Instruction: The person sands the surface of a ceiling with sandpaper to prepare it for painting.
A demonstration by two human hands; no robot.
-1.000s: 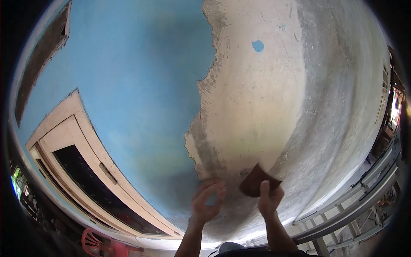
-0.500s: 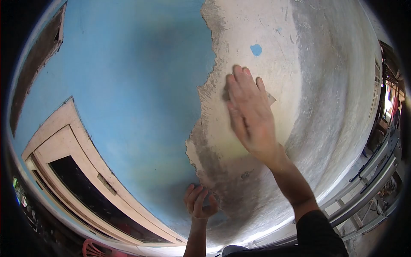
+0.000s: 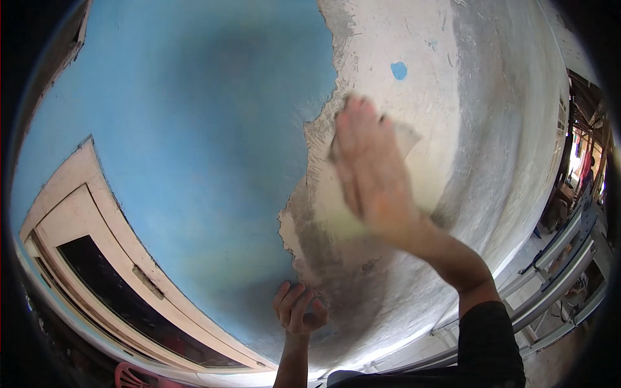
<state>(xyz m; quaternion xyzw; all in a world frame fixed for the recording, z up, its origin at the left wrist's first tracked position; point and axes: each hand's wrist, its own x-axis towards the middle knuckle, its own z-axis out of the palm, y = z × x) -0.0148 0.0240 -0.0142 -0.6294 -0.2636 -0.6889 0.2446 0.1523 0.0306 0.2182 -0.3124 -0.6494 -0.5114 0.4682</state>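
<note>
My right hand lies flat against the wall, blurred by motion, pressing a sheet of sandpaper onto the bare plaster. Only the sheet's pale corner shows past my fingers. The hand sits just right of the ragged edge where the blue paint ends. My left hand rests lower down on the wall with its fingers curled, at the bottom of the paint edge, holding nothing that I can see.
A small blue paint spot remains on the plaster above my right hand. A cream window frame with a dark opening sits at the lower left. Metal scaffold rails run along the lower right.
My right hand rose from low beside the left hand to the upper plaster with the sandpaper, and now shifts slightly right in a blur. My left hand stays low, more curled.
</note>
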